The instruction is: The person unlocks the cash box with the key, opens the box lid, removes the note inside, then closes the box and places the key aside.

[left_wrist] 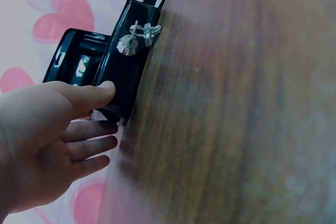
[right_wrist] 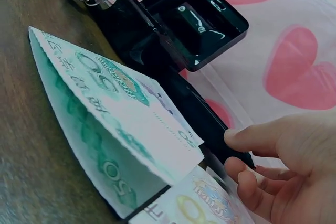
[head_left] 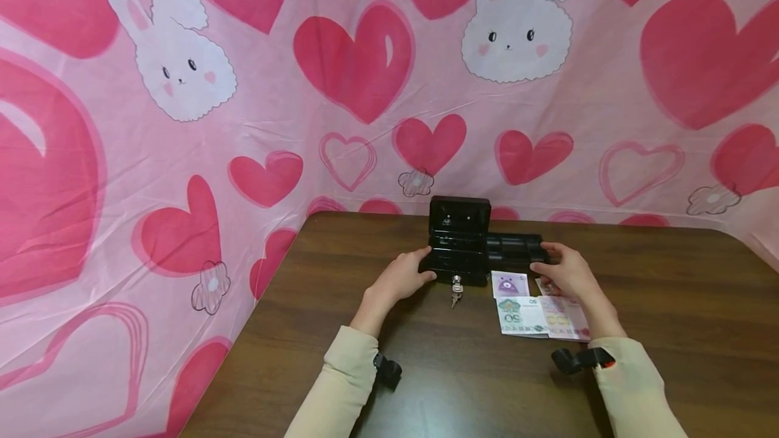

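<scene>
A black cash box point(head_left: 456, 261) stands on the table with its lid point(head_left: 459, 215) raised. Keys point(head_left: 456, 293) on a ring hang from the lock point(left_wrist: 127, 44) on its front. My left hand point(head_left: 399, 277) grips the box's left front corner, thumb on the front face, while the other fingers point(left_wrist: 89, 148) extend beside it. To the box's right lies a black compartment tray point(head_left: 514, 247), touching or nearly touching it. My right hand point(head_left: 572, 272) pinches the tray's right end between thumb point(right_wrist: 252, 137) and fingers; part of that end is hidden by the hand.
In front of the tray lie several banknotes: a purple one point(head_left: 510, 284), a folded green 50 point(head_left: 520, 316) and a pinkish one point(head_left: 566, 320), with another partly under my right hand. Behind the wooden table point(head_left: 462, 370) hangs a pink heart-patterned cloth point(head_left: 438, 93).
</scene>
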Demonstrator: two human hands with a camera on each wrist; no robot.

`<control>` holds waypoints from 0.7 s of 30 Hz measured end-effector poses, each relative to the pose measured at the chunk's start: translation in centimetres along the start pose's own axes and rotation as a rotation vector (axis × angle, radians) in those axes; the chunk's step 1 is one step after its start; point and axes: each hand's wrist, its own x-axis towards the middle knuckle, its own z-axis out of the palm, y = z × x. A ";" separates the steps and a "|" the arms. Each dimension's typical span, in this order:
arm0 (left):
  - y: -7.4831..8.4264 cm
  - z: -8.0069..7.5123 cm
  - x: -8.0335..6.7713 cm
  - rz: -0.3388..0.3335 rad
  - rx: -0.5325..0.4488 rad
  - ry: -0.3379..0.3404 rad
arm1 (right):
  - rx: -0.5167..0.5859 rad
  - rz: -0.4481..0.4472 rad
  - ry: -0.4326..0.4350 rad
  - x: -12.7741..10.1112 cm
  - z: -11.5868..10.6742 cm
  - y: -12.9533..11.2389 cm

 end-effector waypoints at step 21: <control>0.0 0.2 0.0 0.003 -0.001 0.000 | 0.046 0.051 0.043 -0.1 -0.7 0.2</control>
